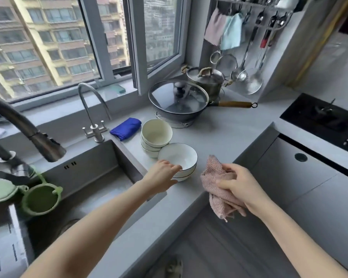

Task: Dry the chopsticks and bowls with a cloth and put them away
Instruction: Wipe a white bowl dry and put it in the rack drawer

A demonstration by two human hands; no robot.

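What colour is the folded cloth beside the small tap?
Blue cloth; head view.

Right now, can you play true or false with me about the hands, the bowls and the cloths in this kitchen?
1. The right hand holds a pink cloth. True.
2. The left hand is inside the sink. False: it touches the rim of the top dark-rimmed bowl on the counter.
3. A blue cloth lies beside the small tap. True.
4. The cream bowls are spread out one by one. False: they are stacked.
5. The pan has no lid. False: a glass lid covers it.
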